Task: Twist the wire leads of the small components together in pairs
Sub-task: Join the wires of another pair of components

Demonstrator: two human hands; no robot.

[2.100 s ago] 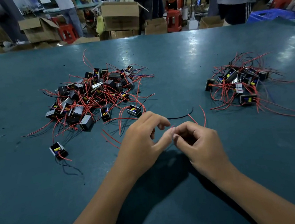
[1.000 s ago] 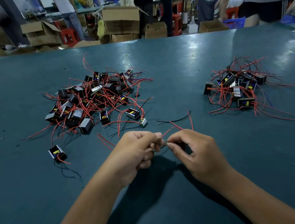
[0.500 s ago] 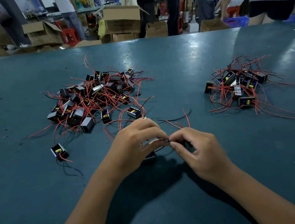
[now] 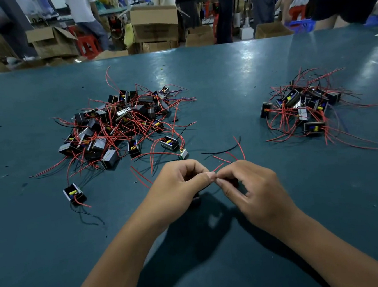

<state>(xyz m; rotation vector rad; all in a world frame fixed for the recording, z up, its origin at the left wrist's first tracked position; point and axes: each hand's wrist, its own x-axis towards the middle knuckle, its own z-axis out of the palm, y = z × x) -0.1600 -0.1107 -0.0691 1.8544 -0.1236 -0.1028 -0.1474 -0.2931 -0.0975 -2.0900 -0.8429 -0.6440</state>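
Note:
My left hand [image 4: 178, 185] and my right hand [image 4: 253, 188] meet fingertip to fingertip low over the teal table [image 4: 224, 83]. Both pinch the thin red wire leads [image 4: 222, 164] of one small component, whose dark body [image 4: 196, 200] hangs mostly hidden under my left hand. Loose red and black lead ends [image 4: 229, 149] stick out beyond my fingers. A large pile of black components with red leads [image 4: 117, 124] lies at the left. A smaller pile [image 4: 303, 108] lies at the right.
One single component [image 4: 74, 194] lies apart at the near left of the big pile. Another small one [image 4: 184, 153] lies just beyond my left hand. Cardboard boxes [image 4: 155, 25], red stools and standing people fill the space past the table's far edge.
My hands stayed close together at the same spot, fingers shifting on the leads. The lead ends beyond my right hand have turned and moved a little.

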